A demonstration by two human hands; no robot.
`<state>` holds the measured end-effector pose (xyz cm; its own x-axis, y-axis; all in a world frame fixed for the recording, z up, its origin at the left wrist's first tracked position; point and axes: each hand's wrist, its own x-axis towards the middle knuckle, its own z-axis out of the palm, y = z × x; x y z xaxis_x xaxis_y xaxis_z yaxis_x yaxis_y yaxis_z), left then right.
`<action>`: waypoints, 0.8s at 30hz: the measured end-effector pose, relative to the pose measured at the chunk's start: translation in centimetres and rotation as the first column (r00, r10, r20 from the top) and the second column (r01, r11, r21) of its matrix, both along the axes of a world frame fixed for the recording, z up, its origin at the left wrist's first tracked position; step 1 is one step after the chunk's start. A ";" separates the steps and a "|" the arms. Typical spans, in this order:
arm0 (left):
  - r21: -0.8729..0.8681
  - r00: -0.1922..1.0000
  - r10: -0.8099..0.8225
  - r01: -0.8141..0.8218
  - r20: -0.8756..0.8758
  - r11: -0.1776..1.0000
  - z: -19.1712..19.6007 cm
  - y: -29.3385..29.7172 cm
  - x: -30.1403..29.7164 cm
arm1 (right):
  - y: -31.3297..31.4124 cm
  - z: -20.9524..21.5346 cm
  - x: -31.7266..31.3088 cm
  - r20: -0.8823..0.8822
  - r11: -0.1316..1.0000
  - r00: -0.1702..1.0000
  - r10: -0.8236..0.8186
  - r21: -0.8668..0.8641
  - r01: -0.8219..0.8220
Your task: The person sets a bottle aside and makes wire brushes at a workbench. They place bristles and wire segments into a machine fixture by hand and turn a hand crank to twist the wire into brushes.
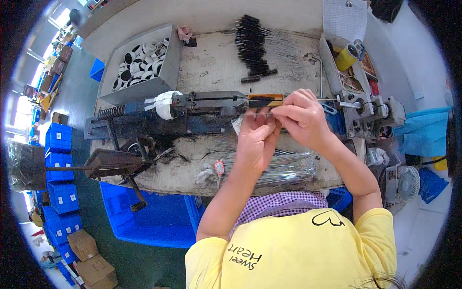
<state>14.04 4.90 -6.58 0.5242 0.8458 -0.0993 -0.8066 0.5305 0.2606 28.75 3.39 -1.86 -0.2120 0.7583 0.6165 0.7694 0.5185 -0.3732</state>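
Observation:
Both hands meet over the right part of a long dark metal bench machine [207, 103], beside its orange-edged slot [274, 98] with black material in it. My left hand [257, 139] is closed, thumb against the fingers, its fingertips slightly blurred. My right hand [303, 120] pinches with thumb and forefinger close to the left fingertips. What they hold is too small or hidden to make out. To the right of the hands, a thin rod [329, 100] runs to a metal spindle unit [358, 107]. Below the hands lies a bundle of thin metal wires [288, 171].
Black-bristled wire brushes [252, 48] lie at the back. White-and-black rings fill a grey box [166, 62] at back left. A tray [332, 50] with a yellow bottle [347, 58] stands at back right. A crank handle [138, 204] juts out front left, above a blue crate [149, 236].

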 end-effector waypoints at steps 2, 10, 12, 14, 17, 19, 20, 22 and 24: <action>0.032 0.996 0.046 -0.044 -0.070 0.999 0.4 -0.1 0.2 | 0.2 -0.5 0.5 0.024 0.998 0.998 -0.059 0.016 0.059; 0.071 0.997 0.008 -0.003 -0.076 0.997 0.1 0.4 -0.2 | -2.9 0.1 3.9 0.078 0.975 0.974 -0.213 -0.042 0.217; 0.058 0.995 0.035 -0.030 -0.089 0.998 0.3 0.3 -0.3 | -3.3 0.4 5.1 0.060 0.980 0.982 -0.180 -0.069 0.184; 0.046 0.993 0.059 -0.055 -0.102 0.997 0.5 0.2 -0.1 | -3.1 1.0 5.8 -0.045 0.987 0.998 -0.048 -0.159 0.040; 0.056 0.983 0.066 -0.057 -0.173 0.997 0.5 0.2 0.1 | -1.8 1.9 4.8 -0.030 0.999 0.999 -0.015 -0.053 0.014; 0.051 0.991 0.070 -0.065 -0.113 0.997 0.6 0.3 0.2 | -0.3 1.5 3.9 -0.012 1.000 1.000 -0.017 -0.014 0.017; 0.054 0.991 0.070 -0.064 -0.114 0.996 0.6 0.2 0.1 | 0.3 1.3 3.6 0.009 1.000 1.000 -0.022 0.023 0.022; 0.035 0.985 0.024 -0.018 -0.169 0.999 0.6 0.2 -0.2 | 1.3 1.1 3.1 0.031 1.000 0.999 -0.008 -0.002 0.008; 0.043 0.984 0.025 -0.018 -0.176 0.999 0.5 0.3 -0.1 | 1.6 1.3 2.9 0.054 1.000 0.999 0.007 -0.030 -0.005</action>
